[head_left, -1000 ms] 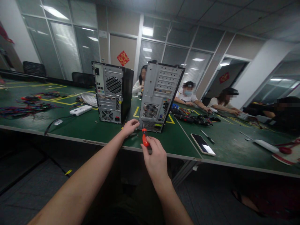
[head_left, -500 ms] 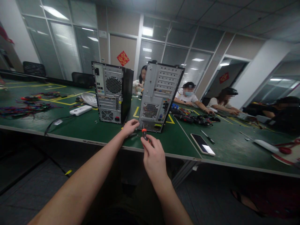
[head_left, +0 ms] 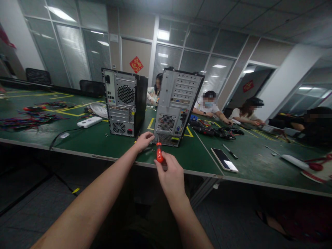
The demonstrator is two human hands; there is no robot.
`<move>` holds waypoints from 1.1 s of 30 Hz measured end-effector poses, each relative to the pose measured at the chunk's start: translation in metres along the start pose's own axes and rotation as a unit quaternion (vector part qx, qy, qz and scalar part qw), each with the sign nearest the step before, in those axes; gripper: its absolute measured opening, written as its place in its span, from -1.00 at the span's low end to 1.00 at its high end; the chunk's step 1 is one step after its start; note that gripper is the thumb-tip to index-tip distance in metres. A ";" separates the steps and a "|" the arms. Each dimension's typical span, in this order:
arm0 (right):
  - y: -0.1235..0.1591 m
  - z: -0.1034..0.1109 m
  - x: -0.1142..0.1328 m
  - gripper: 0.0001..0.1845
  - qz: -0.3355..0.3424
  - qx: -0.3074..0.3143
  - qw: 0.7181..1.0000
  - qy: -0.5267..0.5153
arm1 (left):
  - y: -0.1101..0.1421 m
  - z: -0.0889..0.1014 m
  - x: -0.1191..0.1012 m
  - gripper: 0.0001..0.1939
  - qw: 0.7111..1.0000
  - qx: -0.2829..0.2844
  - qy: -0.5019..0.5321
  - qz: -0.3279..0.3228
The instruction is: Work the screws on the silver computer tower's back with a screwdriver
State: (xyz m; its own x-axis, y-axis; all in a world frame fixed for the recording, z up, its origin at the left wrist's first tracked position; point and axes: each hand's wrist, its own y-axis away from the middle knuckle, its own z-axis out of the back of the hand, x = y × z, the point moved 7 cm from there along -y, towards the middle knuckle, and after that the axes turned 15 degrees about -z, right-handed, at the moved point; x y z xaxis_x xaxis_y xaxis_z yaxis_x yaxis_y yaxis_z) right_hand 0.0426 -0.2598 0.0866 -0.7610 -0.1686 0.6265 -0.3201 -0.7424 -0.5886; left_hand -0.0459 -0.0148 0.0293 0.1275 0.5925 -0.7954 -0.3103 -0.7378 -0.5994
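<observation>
Right fingers (head_left: 169, 160) pinch the red screwdriver (head_left: 159, 154) — its tip hard to make out against the grey computer (head_left: 169, 114) ahead. Left fingers (head_left: 147, 136) sit beside its corner — pinching or not, unclear. Phone (head_left: 224, 159) rightward.

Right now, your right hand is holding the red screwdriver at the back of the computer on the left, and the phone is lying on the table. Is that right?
Not quite: the head view shows the screwdriver at the back of the computer on the right. The rest holds: your right hand holds it, and the phone lies on the table.
</observation>
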 end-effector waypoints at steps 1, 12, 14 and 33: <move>-0.001 -0.001 -0.002 -0.73 -0.007 0.002 1.000 -0.004 | 0.000 0.000 0.000 -0.67 1.000 0.001 -0.002 -0.001; 0.002 0.000 0.006 -0.55 0.043 0.002 0.997 0.063 | 0.001 0.000 -0.002 -0.63 1.000 0.003 -0.005 0.009; 0.003 0.000 0.008 -0.52 0.051 0.005 0.996 0.067 | 0.001 0.000 -0.003 -0.61 1.000 0.004 -0.004 0.010; 0.000 0.001 0.004 -0.60 0.029 -0.004 0.999 0.042 | 0.001 0.000 -0.002 -0.64 1.000 0.000 -0.007 0.006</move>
State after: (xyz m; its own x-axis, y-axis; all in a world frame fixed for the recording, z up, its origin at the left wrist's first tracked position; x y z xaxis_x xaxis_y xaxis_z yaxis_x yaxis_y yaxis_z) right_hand 0.0399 -0.2613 0.0891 -0.8227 -0.1558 0.5468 -0.2789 -0.7275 -0.6269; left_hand -0.0470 -0.0168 0.0306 0.1115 0.5878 -0.8013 -0.3112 -0.7452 -0.5898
